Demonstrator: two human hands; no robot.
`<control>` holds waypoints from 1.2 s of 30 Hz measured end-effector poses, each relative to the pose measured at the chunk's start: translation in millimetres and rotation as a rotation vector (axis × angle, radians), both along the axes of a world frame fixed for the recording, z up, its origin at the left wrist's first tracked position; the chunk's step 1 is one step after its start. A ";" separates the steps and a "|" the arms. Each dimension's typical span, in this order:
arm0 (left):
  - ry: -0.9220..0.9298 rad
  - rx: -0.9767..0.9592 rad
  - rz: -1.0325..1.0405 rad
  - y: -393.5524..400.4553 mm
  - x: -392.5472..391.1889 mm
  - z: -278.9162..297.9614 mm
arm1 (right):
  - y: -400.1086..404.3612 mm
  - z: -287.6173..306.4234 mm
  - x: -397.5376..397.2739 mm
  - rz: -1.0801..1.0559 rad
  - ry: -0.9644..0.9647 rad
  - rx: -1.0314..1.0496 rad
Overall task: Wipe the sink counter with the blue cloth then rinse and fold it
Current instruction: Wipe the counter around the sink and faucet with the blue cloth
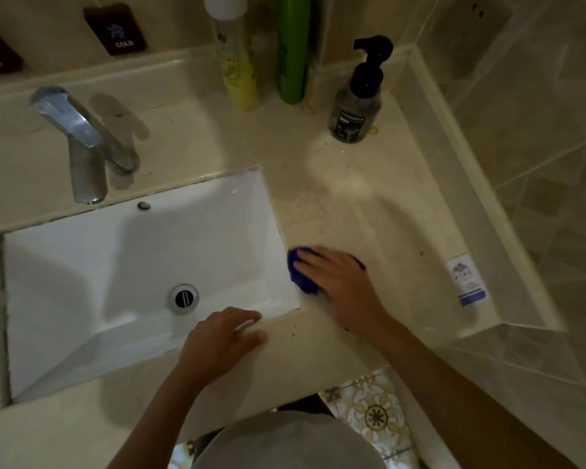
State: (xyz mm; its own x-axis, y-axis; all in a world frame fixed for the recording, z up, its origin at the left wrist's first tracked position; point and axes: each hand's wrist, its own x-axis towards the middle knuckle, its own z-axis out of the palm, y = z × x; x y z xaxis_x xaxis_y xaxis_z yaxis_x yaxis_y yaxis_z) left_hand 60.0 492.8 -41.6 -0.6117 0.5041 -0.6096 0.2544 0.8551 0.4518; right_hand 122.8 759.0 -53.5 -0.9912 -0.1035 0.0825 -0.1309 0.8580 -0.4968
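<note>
Blue cloth [301, 282] lies bunched on speckled counter [369, 204] under flat right hand [334, 282]; relaxed left hand [217, 336] rests on sink rim [279, 311].

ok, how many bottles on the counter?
3. Along the back wall, right of the faucet: yellow-labelled bottle, green bottle next to it, black pump bottle nearer the corner. A pale shape right of the green one might be another; can't tell.

1. We had a single wide-angle view, worn on the person's head, looking forward and steeply down.
2. It faced the sink [82, 265] and the counter [369, 198] to its right, with the faucet [82, 140] and the back wall [48, 45] along the top.
3. We stood close above them: the left hand [220, 336] and right hand [339, 286] reached in from the bottom edge.
</note>
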 end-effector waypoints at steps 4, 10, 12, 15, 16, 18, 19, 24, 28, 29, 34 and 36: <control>0.039 0.007 0.004 1.6 2.9 2.6 | 82.3 3.5 4.7 -0.456 0.011 0.058; 0.036 0.005 0.019 2.1 3.3 7.1 | 64.2 5.6 -42.8 -0.614 -0.008 0.049; 0.031 0.010 0.023 1.3 3.1 7.1 | 11.3 2.4 -17.3 -0.474 0.029 0.002; 0.018 0.007 0.028 2.0 2.1 5.3 | -36.6 0.8 28.8 -0.035 -0.032 -0.006; 0.019 0.003 0.029 2.0 2.3 4.7 | -29.9 0.4 37.2 0.128 -0.056 0.043; 0.016 0.004 0.034 1.5 2.6 4.9 | 7.4 -3.0 36.5 0.210 -0.041 0.123; 0.010 0.010 0.038 0.7 3.0 6.2 | 30.1 -6.0 34.9 0.124 -0.028 0.139; -0.002 0.099 0.106 -10.9 4.5 16.8 | 52.9 1.6 46.0 -0.599 -0.029 0.038; 0.048 0.117 0.146 -35.9 5.1 19.5 | -58.8 1.4 53.8 -0.585 0.032 -0.026; 0.059 0.123 0.150 -42.6 5.1 20.3 | -86.6 1.3 57.0 -0.478 0.012 -0.046; 0.095 0.052 0.155 -83.4 0.1 17.8 | -93.7 -11.0 65.0 0.121 0.009 0.093; 0.118 0.006 0.143 -103.0 -2.7 14.2 | -56.1 -14.1 66.5 -0.086 0.006 0.133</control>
State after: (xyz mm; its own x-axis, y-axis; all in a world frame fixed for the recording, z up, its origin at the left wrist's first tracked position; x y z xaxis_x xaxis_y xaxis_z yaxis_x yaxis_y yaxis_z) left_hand 57.3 389.8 -27.4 -0.7444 0.4102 -0.5269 0.1818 0.8838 0.4312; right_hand 189.3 702.8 -67.6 -0.9964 -0.0291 0.0800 -0.0573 0.9244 -0.3772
